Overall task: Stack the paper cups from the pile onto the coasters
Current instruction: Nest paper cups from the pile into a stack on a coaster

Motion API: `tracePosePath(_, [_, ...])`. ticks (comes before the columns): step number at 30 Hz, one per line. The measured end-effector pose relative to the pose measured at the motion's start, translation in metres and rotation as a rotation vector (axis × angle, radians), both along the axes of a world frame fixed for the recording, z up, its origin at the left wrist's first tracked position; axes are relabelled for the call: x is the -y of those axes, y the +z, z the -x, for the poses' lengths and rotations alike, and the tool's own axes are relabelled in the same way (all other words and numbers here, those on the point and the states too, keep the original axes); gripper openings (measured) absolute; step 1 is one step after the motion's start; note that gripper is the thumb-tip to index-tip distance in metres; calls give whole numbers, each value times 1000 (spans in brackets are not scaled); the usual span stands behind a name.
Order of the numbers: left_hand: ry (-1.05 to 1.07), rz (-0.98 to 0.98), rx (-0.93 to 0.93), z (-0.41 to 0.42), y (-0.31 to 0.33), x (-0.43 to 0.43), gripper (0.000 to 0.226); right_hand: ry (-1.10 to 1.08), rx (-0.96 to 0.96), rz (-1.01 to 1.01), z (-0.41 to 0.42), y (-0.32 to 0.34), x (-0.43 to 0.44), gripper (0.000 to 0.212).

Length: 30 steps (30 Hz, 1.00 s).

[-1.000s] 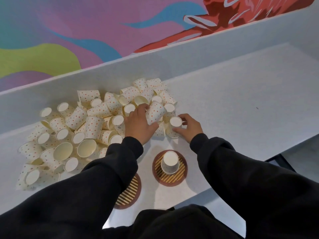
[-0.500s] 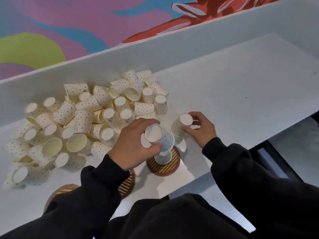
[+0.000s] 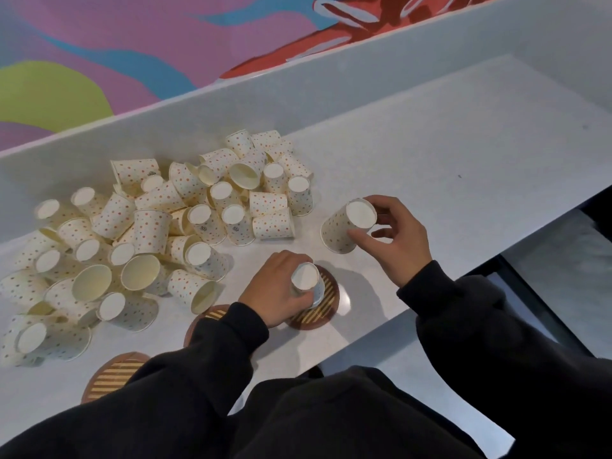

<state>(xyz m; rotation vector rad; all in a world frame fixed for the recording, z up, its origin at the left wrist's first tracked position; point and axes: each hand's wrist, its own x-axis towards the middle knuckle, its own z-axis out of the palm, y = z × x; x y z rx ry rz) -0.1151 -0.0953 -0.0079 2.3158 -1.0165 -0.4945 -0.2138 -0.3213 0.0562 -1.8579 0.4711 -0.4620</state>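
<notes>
White and speckled, the counter (image 3: 430,154) ran beneath a mural wall (image 3: 132,44) of pink, blue, green and red. On its left part lay the pile of dotted paper cups (image 3: 159,226), most of them tipped on their sides. Near the front edge, the left hand (image 3: 278,293) was wrapped around an upside-down cup (image 3: 306,281) standing on the right coaster (image 3: 323,301), a round brown one with yellow stripes. The right hand (image 3: 394,240) pinched another inverted cup (image 3: 347,226) between thumb and fingers, tilted, just to the far right of that coaster. Two more striped coasters (image 3: 112,376) lay to the left, partly hidden by the black sleeve (image 3: 185,392).
</notes>
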Motion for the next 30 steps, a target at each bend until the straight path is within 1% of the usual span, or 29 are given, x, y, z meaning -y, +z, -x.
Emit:
tracePosePath(4, [44,26,-27,3,-12,2,61,66,65,52,8,14,-10,51])
tracePosePath(8, [88,1,-42,2,-18,1,62,156,101,97,8,22,-22,52])
tracePosePath(11, [145,-3,-96,2,-24,-5,66,241,29,159,3,9,-34,52])
tracePosePath(14, [158,-20,-129,1,-30,-10,68,299,-41,171,0,-12,-43,53])
tracePosePath(17, [165,10,-173,4,-32,-13,68,332,-89,166,-1,-31,-48,54])
tracePosePath(22, [218,55,-216,10,-37,-18,81,370,-160,175,-4,-54,-49,58])
tracePosePath(27, [239,20,-241,14,-49,-22,73,418,-224,218,-3,-72,-50,60])
tracePosePath(30, [248,17,-260,15,-49,-22,74,425,-235,213,-4,-76,-51,61])
